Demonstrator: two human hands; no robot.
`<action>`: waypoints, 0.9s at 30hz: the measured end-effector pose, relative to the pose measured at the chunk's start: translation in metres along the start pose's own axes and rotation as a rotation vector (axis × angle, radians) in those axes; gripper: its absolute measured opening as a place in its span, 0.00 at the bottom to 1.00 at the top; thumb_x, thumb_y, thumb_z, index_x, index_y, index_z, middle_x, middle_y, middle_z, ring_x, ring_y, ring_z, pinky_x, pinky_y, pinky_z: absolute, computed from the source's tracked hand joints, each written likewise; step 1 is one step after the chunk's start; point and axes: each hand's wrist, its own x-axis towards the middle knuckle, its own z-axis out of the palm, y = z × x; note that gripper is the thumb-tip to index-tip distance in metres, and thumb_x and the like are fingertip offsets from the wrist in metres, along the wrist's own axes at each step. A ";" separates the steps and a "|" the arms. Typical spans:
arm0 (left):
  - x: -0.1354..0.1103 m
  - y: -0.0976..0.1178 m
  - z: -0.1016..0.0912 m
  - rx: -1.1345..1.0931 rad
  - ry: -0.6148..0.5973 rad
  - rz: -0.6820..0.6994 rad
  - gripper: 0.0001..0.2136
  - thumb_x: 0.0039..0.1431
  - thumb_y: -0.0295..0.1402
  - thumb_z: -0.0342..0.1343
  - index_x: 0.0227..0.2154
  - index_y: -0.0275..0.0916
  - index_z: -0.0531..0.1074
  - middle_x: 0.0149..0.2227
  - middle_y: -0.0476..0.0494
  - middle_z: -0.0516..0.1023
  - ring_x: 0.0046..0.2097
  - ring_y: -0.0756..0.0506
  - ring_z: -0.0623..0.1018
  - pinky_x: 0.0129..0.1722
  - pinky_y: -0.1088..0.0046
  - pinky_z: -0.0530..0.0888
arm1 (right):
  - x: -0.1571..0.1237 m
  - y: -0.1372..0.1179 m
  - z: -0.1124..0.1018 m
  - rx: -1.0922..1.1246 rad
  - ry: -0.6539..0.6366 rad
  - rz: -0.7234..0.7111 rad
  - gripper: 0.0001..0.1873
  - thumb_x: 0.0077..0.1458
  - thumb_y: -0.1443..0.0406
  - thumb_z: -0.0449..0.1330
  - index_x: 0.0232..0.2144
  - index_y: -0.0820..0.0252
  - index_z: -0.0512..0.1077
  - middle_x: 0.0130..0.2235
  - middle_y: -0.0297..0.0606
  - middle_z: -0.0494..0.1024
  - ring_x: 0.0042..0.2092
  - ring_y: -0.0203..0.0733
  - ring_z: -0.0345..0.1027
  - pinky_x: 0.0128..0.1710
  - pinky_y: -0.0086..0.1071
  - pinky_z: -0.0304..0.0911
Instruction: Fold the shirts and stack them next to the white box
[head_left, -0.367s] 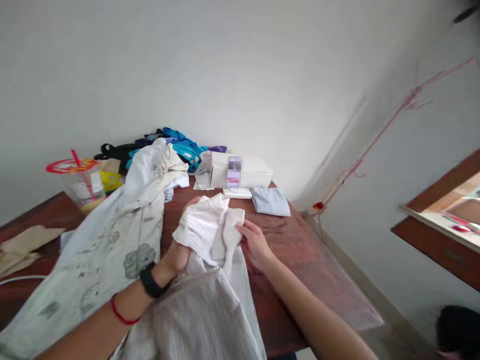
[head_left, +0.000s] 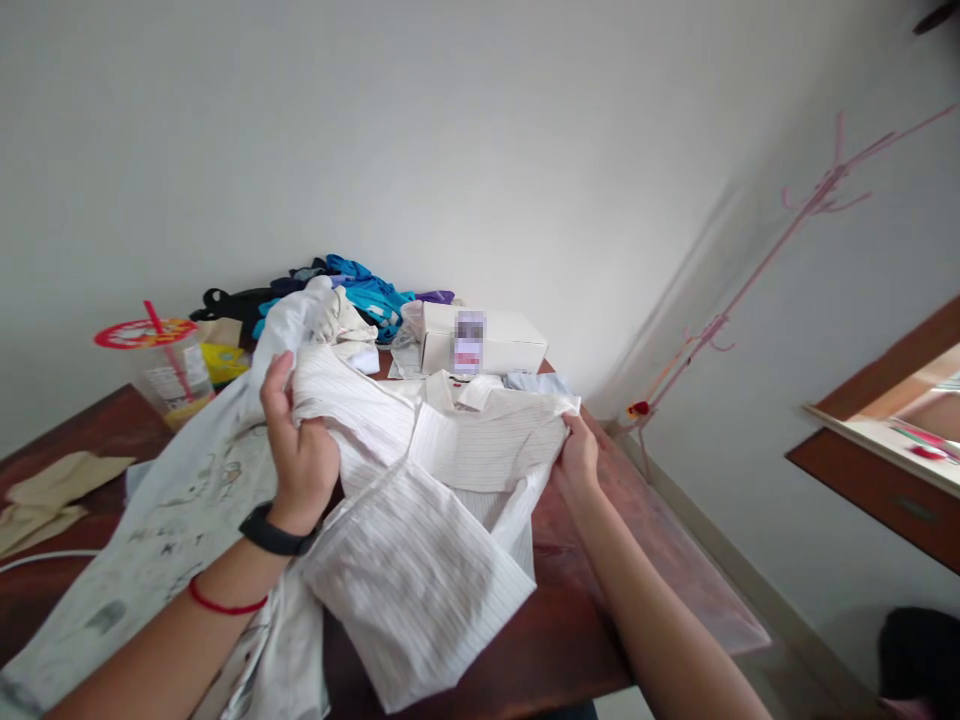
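Observation:
A white pinstriped collared shirt (head_left: 427,570) is spread between my hands above the table, its collar pointing away from me and its lower part hanging in loose folds toward me. My left hand (head_left: 304,450), with a black band on the wrist, grips the shirt's left shoulder area; some of its fingers are hidden by cloth. At the opposite shoulder, my right hand (head_left: 577,455) pinches the fabric between thumb and fingers. A pale printed garment (head_left: 180,540) lies along the table to the left, partly under my left arm.
Behind the shirt stands a white box (head_left: 510,340), with a folded light-blue cloth (head_left: 540,382) near it. A clothes pile (head_left: 367,295) rests against the wall. At left are a plastic cup (head_left: 169,375) with a straw and a beige cloth (head_left: 60,490). A pink rack (head_left: 772,255) leans right.
My hands have moved apart, left hand leftward and right hand rightward. The bunched shirt is now spread wide, with its collar showing and covering more of the folded cloth.

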 end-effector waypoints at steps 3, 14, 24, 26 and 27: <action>0.010 -0.016 -0.006 0.079 -0.022 -0.018 0.30 0.64 0.25 0.50 0.68 0.32 0.51 0.70 0.32 0.54 0.70 0.39 0.57 0.70 0.55 0.53 | 0.024 -0.005 -0.010 -0.002 0.160 0.035 0.09 0.44 0.62 0.58 0.30 0.58 0.67 0.27 0.29 0.72 0.29 0.39 0.68 0.26 0.30 0.66; -0.027 0.003 0.006 0.310 -0.797 0.364 0.29 0.61 0.20 0.45 0.64 0.47 0.63 0.69 0.45 0.59 0.72 0.38 0.54 0.69 0.51 0.56 | -0.027 0.001 0.004 -0.807 -0.490 -0.686 0.15 0.59 0.62 0.58 0.49 0.55 0.72 0.57 0.45 0.71 0.61 0.50 0.63 0.60 0.48 0.59; -0.059 -0.002 0.005 0.410 -1.308 0.169 0.23 0.66 0.40 0.54 0.62 0.39 0.66 0.61 0.36 0.72 0.61 0.37 0.71 0.61 0.55 0.67 | -0.065 0.038 0.008 -1.245 -1.109 -0.455 0.34 0.57 0.64 0.63 0.65 0.52 0.61 0.62 0.45 0.66 0.63 0.51 0.60 0.62 0.46 0.57; -0.059 -0.003 0.004 0.459 -1.300 0.176 0.24 0.64 0.40 0.57 0.61 0.38 0.67 0.58 0.35 0.74 0.59 0.35 0.72 0.60 0.54 0.68 | -0.065 0.036 0.010 -1.266 -1.068 -0.461 0.35 0.57 0.63 0.64 0.65 0.52 0.60 0.57 0.44 0.71 0.59 0.51 0.63 0.59 0.46 0.59; -0.059 -0.003 0.004 0.481 -1.298 0.176 0.26 0.63 0.40 0.58 0.61 0.38 0.67 0.57 0.35 0.74 0.58 0.35 0.73 0.59 0.54 0.68 | -0.065 0.036 0.011 -1.276 -1.047 -0.466 0.35 0.57 0.62 0.64 0.65 0.53 0.61 0.54 0.44 0.72 0.56 0.50 0.64 0.58 0.45 0.60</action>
